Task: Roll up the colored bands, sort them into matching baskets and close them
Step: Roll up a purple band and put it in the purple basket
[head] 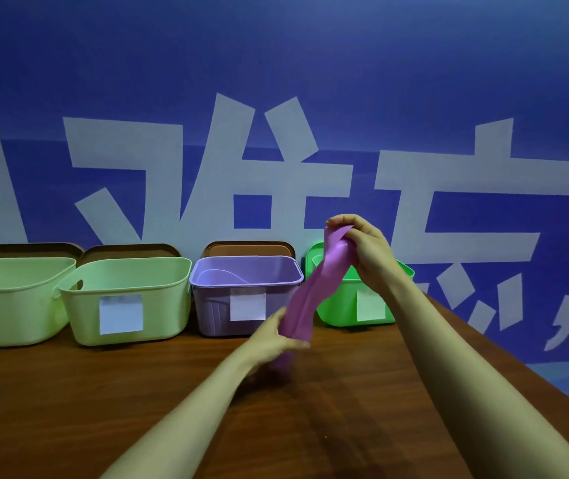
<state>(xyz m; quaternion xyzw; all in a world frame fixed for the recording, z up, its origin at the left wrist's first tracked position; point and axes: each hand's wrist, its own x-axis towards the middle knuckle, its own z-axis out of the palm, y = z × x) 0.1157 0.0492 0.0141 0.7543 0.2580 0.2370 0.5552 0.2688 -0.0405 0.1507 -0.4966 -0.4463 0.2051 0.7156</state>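
- Evidently the rolling had not begun: the purple band (305, 295) hung unrolled above the table (103, 392), running from 7 to 1 o'clock between both hands.
- The right hand (362, 250) pinched its top end in curled fingers, and the left hand (272, 337) pinched the lower part between thumb and fingers.
- At 10 o'clock from the left hand, the purple basket (214, 316) stood open, its brown lid (248, 248) propped behind.
- Rolling, dropping in and closing seemingly remained.
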